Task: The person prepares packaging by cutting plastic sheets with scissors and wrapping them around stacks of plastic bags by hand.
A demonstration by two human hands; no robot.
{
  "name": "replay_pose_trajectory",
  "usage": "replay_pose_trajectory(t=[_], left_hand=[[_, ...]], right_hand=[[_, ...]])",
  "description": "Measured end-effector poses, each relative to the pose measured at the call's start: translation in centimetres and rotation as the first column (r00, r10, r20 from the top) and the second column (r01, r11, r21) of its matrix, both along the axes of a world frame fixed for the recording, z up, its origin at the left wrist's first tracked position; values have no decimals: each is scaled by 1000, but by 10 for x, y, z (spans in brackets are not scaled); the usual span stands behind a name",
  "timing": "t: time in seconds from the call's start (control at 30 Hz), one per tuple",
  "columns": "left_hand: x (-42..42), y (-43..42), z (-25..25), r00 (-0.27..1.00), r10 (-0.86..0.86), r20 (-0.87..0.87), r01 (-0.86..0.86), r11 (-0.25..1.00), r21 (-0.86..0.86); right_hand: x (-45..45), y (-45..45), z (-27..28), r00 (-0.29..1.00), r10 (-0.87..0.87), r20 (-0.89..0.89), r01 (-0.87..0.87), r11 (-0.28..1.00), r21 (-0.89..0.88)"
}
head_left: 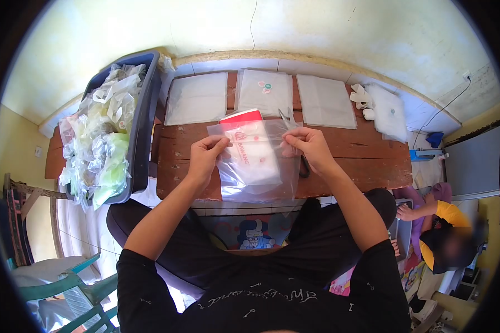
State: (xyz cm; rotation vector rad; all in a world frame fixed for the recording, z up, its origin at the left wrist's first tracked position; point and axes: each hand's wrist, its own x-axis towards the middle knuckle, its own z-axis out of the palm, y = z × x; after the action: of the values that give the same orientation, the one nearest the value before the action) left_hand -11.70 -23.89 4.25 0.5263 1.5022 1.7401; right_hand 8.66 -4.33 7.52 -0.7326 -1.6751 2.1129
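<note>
A clear plastic bag (261,186) is stretched between my two hands above the wooden table. My left hand (206,152) pinches its upper left edge, and my right hand (310,145) pinches the upper right edge. Through the film I see a red and white packet (243,117) with red lettering; whether it lies inside or beneath the bag, I cannot tell. Scissors (286,117) lie on the table beside my right hand, blades pointing away, partly covered by the bag and hand.
Flat stacks of clear bags (197,99), (326,101) line the back of the table (361,150). A dark bin (144,105) heaped with crumpled plastic bags stands at the left. At the lower right, another person in a yellow and black top (450,213) sits near a grey tray.
</note>
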Motion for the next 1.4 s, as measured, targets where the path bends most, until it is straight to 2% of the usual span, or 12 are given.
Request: replay_pose_trajectory(t=[0.13, 0.37, 0.43, 0.63, 0.83, 0.9, 1.07, 1.13, 1.27, 1.33, 1.37, 1.4], left_hand=[[0, -1, 2, 995, -17, -97, 14, 999, -37], [1, -2, 3, 997, -47, -67, 47, 999, -10], [1, 1, 4, 997, 41, 72, -46, 997, 57], [0, 1, 4, 997, 68, -43, -65, 995, 71], [-3, 1, 1, 996, 85, -38, -84, 996, 36], [-3, 1, 1, 995, 100, -13, -100, 995, 32], [-5, -1, 2, 991, 124, 47, -126, 991, 36], [-12, -5, 1, 988, 27, 150, -35, 998, 50], [-6, 0, 2, 996, 18, 92, -27, 994, 103], [1, 0, 13, 974, -160, 162, 168, 985, -36], [1, 0, 9, 974, -160, 162, 168, 985, -35], [1, 1, 5, 940, -314, 129, 330, 936, -121]], right_hand=[[-2, 2, 1, 999, -8, -44, 10, 999, 45], [-1, 7, -4, 997, -81, -8, 81, 995, 64], [-1, 7, -4, 997, -78, -10, 78, 993, 88], [0, 5, -5, 998, -54, 24, 50, 990, 135], [0, 4, -2, 1000, 10, 5, -11, 988, 157], [-2, 1, 2, 1000, -9, -15, 9, 1000, -18], [-1, -3, 6, 995, 98, 36, -100, 993, 66], [0, -2, 3, 987, 136, 81, -143, 986, 85], [-1, 6, -3, 999, 17, 45, -18, 1000, 8], [-1, 10, 0, 998, -54, 16, 54, 999, -1], [-1, 14, 2, 992, -123, -35, 122, 992, -27], [0, 17, 4, 978, -192, -84, 188, 981, -57]])
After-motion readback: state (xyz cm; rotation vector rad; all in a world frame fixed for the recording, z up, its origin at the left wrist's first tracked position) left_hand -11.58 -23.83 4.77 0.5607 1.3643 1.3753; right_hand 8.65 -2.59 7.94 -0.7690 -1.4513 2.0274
